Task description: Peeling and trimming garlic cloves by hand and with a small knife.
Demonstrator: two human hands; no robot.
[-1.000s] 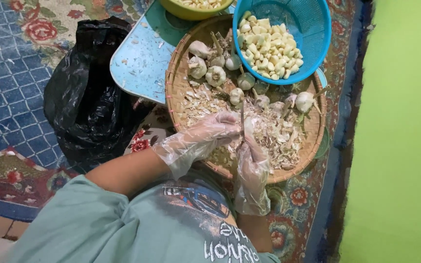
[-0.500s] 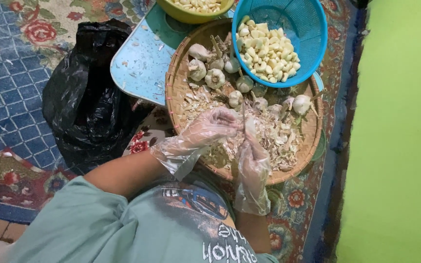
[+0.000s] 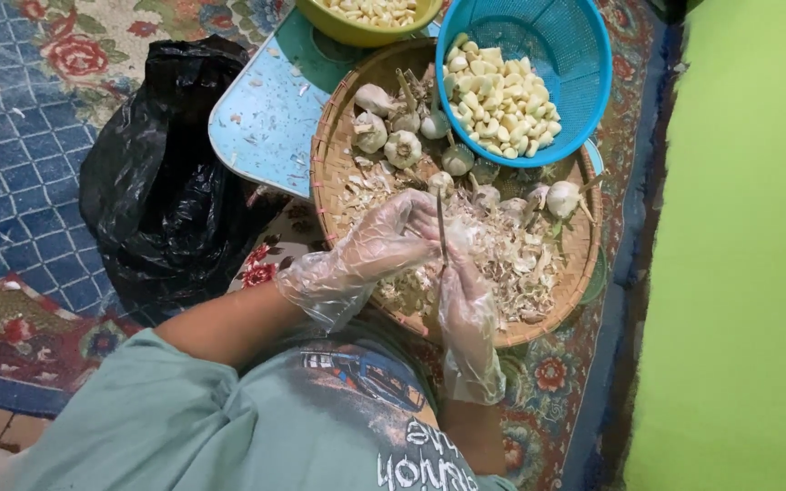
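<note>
My left hand point(image 3: 384, 241) pinches a small, light garlic clove; my right hand point(image 3: 466, 286) fingers grip the thin knife point(image 3: 442, 238), over the woven tray's point(image 3: 329, 150) near edge. Papery skin, slippery gloves.

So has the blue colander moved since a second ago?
No. The blue colander sits on the same far edge of the woven tray, overlapping its rim as before.

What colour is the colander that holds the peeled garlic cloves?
Bright blue: the colander, seen in the head view, sits on the woven tray.
</note>
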